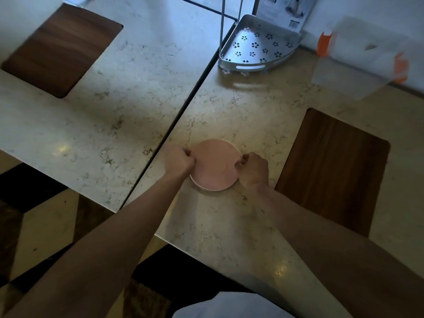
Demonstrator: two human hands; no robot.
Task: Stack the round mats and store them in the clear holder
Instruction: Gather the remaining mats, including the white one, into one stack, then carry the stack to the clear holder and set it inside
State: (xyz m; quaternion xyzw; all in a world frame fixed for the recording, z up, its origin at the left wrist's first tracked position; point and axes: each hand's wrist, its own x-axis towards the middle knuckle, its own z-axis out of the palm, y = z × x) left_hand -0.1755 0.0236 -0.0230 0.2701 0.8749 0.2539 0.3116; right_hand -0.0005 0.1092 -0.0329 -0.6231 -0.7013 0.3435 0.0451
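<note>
Resting flat on the pale marble-patterned tabletop [229, 226], near its front edge, a small stack of round mats [216, 165] shows a pink top mat with the pale rims of others peeking out beneath it at the lower left. The left hand [180, 160] pinches the stack's left edge with curled fingers, and the right hand [253, 168] grips the right edge the same way, so both hands hold the stack between them. Both forearms are bare and reach in from the bottom of the view.

To the right of the stack, a dark wooden rectangular inlay [332, 173] sits flush in the tabletop. Well beyond the stack, at the far right, stands a clear plastic holder with orange clips [358, 56]; it is blurred, so I cannot tell its details. Left of it, a silver metal corner rack with flower-shaped perforations [257, 45] stands by the wall. A narrow dark gap separates this tabletop from a second marble-patterned surface [103, 106] on the left, which carries another dark wooden inlay [62, 49].
</note>
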